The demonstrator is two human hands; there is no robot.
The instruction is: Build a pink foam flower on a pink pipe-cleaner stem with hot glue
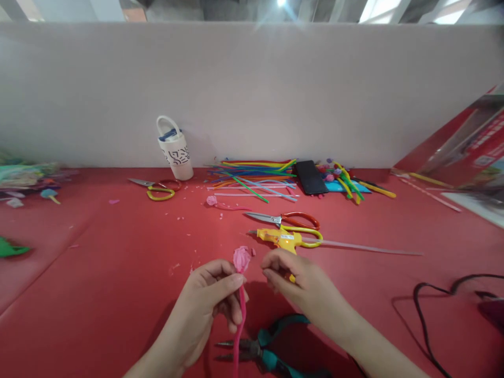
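Observation:
My left hand [214, 299] pinches a pink flower [241, 259] just below its crinkled head. Its bright pink stem [238, 336] hangs down toward me. Just right of the flower, my right hand [293, 278] has its thumb and fingers curled together; what they hold, if anything, is hidden. Behind that hand lies a yellow glue gun [277, 238] with a clear glue stick [366, 247] out of its back, partly covered by the hand. Scissors [301, 218] with red and yellow handles lie beside the gun. Below my hands are teal-handled pliers [271, 346].
Colourful pipe cleaners [252, 176], a black phone [311, 177] and a white tumbler [179, 155] line the wall. A second pair of scissors [157, 188] and another pink flower [211, 200] lie mid-table. A black cable [421, 315] curls at right. Pink scraps dot the red table [98, 304].

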